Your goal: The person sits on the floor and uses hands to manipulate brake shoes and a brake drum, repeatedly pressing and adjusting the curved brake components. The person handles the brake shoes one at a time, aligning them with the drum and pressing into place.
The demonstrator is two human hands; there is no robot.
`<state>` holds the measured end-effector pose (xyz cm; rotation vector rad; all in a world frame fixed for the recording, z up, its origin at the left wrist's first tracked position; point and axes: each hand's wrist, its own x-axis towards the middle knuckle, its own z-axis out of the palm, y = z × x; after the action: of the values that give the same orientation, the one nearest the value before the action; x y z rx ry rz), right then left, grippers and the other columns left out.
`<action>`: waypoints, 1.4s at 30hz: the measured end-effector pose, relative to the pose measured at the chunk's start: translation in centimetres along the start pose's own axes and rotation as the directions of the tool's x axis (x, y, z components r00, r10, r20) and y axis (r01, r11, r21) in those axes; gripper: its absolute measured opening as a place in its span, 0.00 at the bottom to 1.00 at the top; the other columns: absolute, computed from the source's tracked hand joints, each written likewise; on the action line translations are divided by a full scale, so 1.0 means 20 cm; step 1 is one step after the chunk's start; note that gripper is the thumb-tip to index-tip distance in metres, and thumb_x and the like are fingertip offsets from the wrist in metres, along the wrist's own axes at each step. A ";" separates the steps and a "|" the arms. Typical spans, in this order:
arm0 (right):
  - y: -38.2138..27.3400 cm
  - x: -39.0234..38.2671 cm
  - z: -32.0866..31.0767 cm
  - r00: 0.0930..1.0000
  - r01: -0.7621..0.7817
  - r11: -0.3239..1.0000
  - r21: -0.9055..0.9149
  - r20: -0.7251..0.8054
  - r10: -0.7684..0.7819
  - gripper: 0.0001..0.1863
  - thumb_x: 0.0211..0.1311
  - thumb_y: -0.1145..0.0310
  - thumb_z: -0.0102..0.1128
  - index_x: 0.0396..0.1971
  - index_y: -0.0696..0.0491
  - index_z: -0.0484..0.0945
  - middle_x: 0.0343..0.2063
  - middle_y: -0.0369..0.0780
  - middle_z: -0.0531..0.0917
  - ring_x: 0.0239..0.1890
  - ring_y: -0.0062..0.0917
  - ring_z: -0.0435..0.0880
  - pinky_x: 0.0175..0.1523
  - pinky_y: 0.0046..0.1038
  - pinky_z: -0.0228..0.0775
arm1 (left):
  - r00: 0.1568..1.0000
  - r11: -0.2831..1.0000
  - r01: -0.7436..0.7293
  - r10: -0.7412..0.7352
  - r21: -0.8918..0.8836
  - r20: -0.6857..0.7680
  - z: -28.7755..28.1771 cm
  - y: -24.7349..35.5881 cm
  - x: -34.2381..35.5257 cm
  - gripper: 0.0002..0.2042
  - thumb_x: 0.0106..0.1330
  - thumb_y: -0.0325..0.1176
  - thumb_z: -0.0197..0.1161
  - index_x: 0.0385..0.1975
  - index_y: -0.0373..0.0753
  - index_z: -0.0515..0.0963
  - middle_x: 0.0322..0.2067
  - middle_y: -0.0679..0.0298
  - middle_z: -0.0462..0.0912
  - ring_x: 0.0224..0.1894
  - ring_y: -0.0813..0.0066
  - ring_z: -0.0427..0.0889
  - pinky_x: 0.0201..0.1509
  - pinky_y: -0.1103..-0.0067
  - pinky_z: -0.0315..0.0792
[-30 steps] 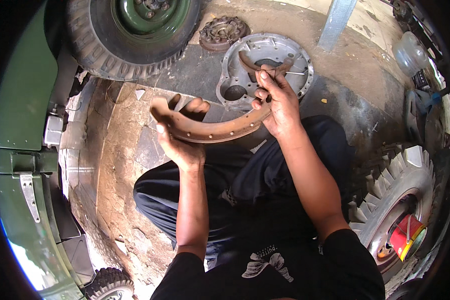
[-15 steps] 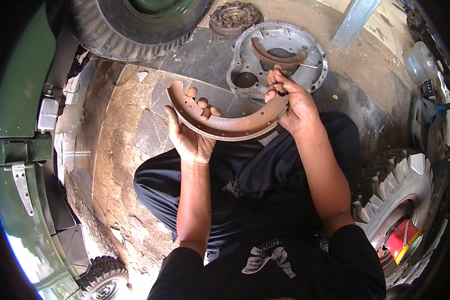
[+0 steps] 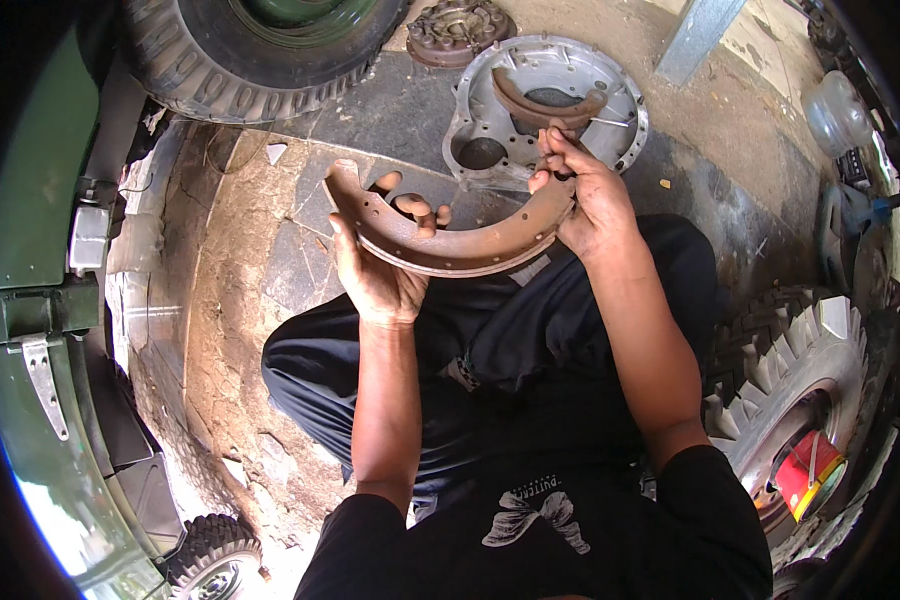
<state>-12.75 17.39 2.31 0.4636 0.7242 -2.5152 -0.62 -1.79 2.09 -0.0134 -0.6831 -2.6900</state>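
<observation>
A curved, rust-brown brake shoe (image 3: 450,246) spans between my two hands above my crossed legs. My left hand (image 3: 385,280) supports its left half from below, with the thumb on the outer side and fingertips showing past the inner edge. At the right end, my right hand (image 3: 595,205) pinches the shoe between thumb and fingers. Small holes run along its curved face. Just beyond my right hand, a second rusty brake shoe (image 3: 540,112) lies in a round grey metal housing (image 3: 460,120) on the floor.
A rusty round part with bolts (image 3: 457,35) sits behind the housing. A big tyre (image 3: 260,85) and a green vehicle body (image 3: 35,200) stand at left. At right are another wheel (image 3: 820,345), a red tin (image 3: 808,470) and a clear plastic container (image 3: 836,118). A metal post (image 3: 700,42) rises at the back.
The fingers of my left hand have shifted slightly along the shoe's inner edge. Both hands keep hold of it, and the whole view has moved a little.
</observation>
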 end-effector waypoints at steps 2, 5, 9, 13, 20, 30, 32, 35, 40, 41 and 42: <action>0.01 0.00 0.00 1.000 -0.005 1.000 0.008 -0.008 0.005 0.06 0.69 0.73 0.65 0.44 0.51 0.83 0.35 0.32 0.83 0.28 0.14 0.72 0.37 0.30 0.75 | 0.992 0.979 -0.003 -0.023 0.202 0.127 -0.02 0.01 0.01 0.37 0.71 0.67 0.53 0.66 0.41 0.65 0.50 0.51 0.80 0.42 0.59 0.85 0.63 0.45 0.69; 0.01 0.01 -0.05 0.999 -0.025 0.997 0.070 0.049 0.022 0.07 0.69 0.74 0.65 0.45 0.52 0.83 0.36 0.34 0.83 0.26 0.13 0.73 0.34 0.21 0.73 | 0.988 0.989 -0.022 0.000 0.144 0.152 0.00 -0.03 0.00 0.43 0.66 0.74 0.52 0.61 0.36 0.66 0.41 0.50 0.83 0.43 0.56 0.84 0.69 0.44 0.63; 0.06 -0.01 -0.03 0.999 0.022 0.997 0.078 0.031 -0.025 0.08 0.68 0.74 0.66 0.45 0.51 0.82 0.36 0.32 0.84 0.26 0.12 0.73 0.35 0.25 0.74 | 0.994 0.991 -0.039 0.026 -0.125 -0.106 0.05 -0.16 -0.05 0.45 0.63 0.77 0.51 0.58 0.35 0.67 0.38 0.52 0.80 0.41 0.56 0.82 0.71 0.45 0.62; 0.13 -0.01 -0.04 0.996 0.092 0.996 0.018 -0.021 -0.092 0.10 0.69 0.73 0.66 0.48 0.49 0.80 0.36 0.30 0.83 0.27 0.13 0.72 0.39 0.31 0.77 | 0.880 0.997 -0.082 0.067 -0.010 -0.470 0.06 -0.27 -0.08 0.42 0.63 0.79 0.48 0.47 0.37 0.69 0.32 0.57 0.74 0.33 0.60 0.75 0.66 0.47 0.67; 0.19 0.04 0.00 0.949 0.281 0.810 -0.515 0.021 -0.315 0.11 0.70 0.70 0.66 0.49 0.53 0.81 0.41 0.33 0.84 0.36 0.14 0.79 0.42 0.24 0.77 | 0.867 0.992 0.036 0.029 0.121 -0.497 -0.10 -0.19 -0.02 0.32 0.65 0.72 0.54 0.40 0.43 0.70 0.23 0.65 0.67 0.24 0.69 0.66 0.40 0.63 0.71; 0.16 0.07 0.01 0.957 0.284 0.798 -0.532 0.109 -0.268 0.10 0.70 0.68 0.66 0.48 0.53 0.81 0.40 0.33 0.85 0.36 0.18 0.84 0.42 0.21 0.74 | 0.732 0.965 0.227 -0.260 -0.136 -0.630 -0.32 -0.31 0.04 0.28 0.71 0.68 0.51 0.36 0.44 0.69 0.22 0.68 0.65 0.24 0.71 0.66 0.38 0.69 0.72; 0.13 0.09 0.01 0.946 0.321 0.776 -0.542 0.145 -0.290 0.12 0.70 0.67 0.67 0.49 0.53 0.81 0.41 0.33 0.84 0.38 0.18 0.83 0.45 0.22 0.75 | 0.703 0.953 0.271 -0.293 -0.137 -0.648 -0.35 -0.41 0.09 0.28 0.71 0.68 0.50 0.38 0.45 0.69 0.23 0.68 0.64 0.24 0.71 0.64 0.37 0.70 0.72; 0.11 0.10 0.00 0.943 0.328 0.789 -0.520 0.129 -0.307 0.12 0.69 0.67 0.68 0.49 0.52 0.81 0.41 0.32 0.84 0.38 0.17 0.82 0.45 0.22 0.74 | 0.678 0.931 0.349 -0.332 -0.111 -0.656 -0.35 -0.50 0.12 0.29 0.71 0.70 0.47 0.42 0.45 0.69 0.24 0.69 0.64 0.24 0.72 0.64 0.38 0.70 0.72; 0.13 0.12 -0.03 0.938 0.324 0.788 -0.523 0.068 -0.341 0.10 0.69 0.67 0.68 0.47 0.53 0.82 0.38 0.32 0.85 0.35 0.18 0.84 0.40 0.21 0.73 | 0.719 0.921 0.387 -0.331 -0.044 -0.611 -0.38 -0.57 0.11 0.31 0.72 0.70 0.44 0.44 0.43 0.69 0.23 0.67 0.65 0.25 0.72 0.65 0.40 0.68 0.72; 0.13 0.13 -0.03 0.936 0.329 0.777 -0.536 0.078 -0.343 0.10 0.69 0.68 0.68 0.46 0.53 0.82 0.39 0.33 0.85 0.35 0.18 0.84 0.39 0.21 0.73 | 0.722 0.920 0.390 -0.337 -0.047 -0.605 -0.39 -0.57 0.10 0.31 0.72 0.70 0.44 0.45 0.43 0.69 0.23 0.67 0.65 0.25 0.72 0.65 0.40 0.68 0.73; 0.14 0.14 -0.02 0.935 0.334 0.767 -0.548 0.088 -0.344 0.10 0.69 0.68 0.67 0.46 0.54 0.82 0.39 0.33 0.86 0.35 0.18 0.85 0.39 0.21 0.73 | 0.725 0.915 0.403 -0.331 -0.018 -0.604 -0.40 -0.58 0.09 0.31 0.72 0.70 0.44 0.45 0.43 0.70 0.23 0.67 0.66 0.25 0.72 0.65 0.41 0.67 0.73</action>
<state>-13.42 14.61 -0.38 0.1471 1.6134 -2.4405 -5.72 3.27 -10.09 1.0708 -0.6766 -2.7516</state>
